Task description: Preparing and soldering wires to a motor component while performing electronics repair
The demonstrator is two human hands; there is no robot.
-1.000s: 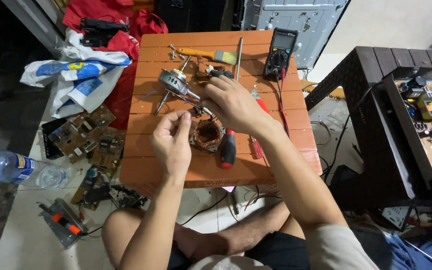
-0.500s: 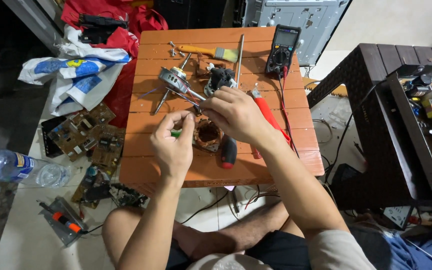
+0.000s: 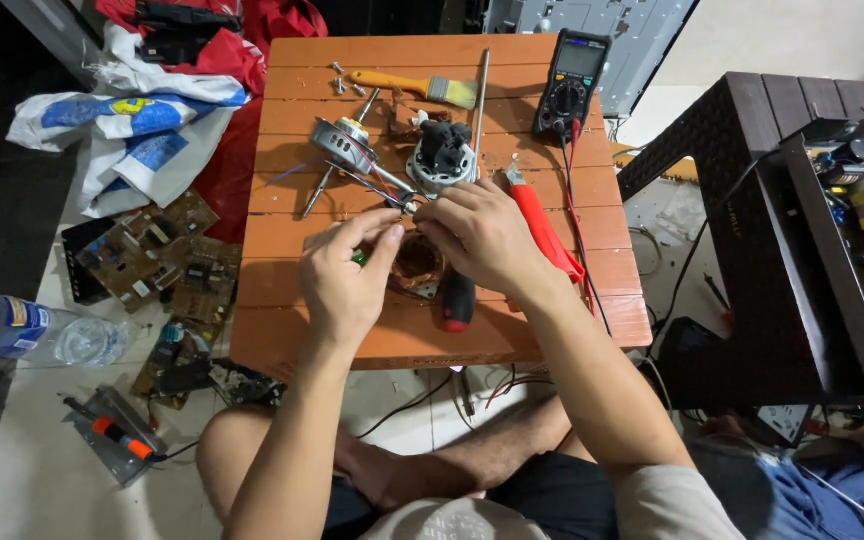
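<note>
Sitting cross-legged on the floor, the person works over a low orange slatted counter (image 3: 352,345), both hands brought close together near the middle of its near half. The left hand (image 3: 344,280) is curled shut, its thumb and forefinger pinching something small and green, probably a wire end or a tool tip; it is too small to tell. The right hand (image 3: 482,235) is folded over a copper-wound stator coil (image 3: 419,262), fingers closed on its far rim, with thin wires (image 3: 372,185) running from the fingertips toward a motor housing with a shaft (image 3: 344,145) nearer the far left corner. A second motor part, pale with a black cap (image 3: 440,160), sits just beyond the right hand.

The step in hand looks like fine work on the coil's lead wires, one hand steadying the winding while the other handles a lead. Any next move would call for a steady pinch and little pull, since the leads look thin.

A black-handled screwdriver (image 3: 458,300) lies by the right wrist, red-handled pliers (image 3: 542,225) to its right, a multimeter (image 3: 572,82) at the far right corner, and a paintbrush (image 3: 422,88) along the far edge.
</note>
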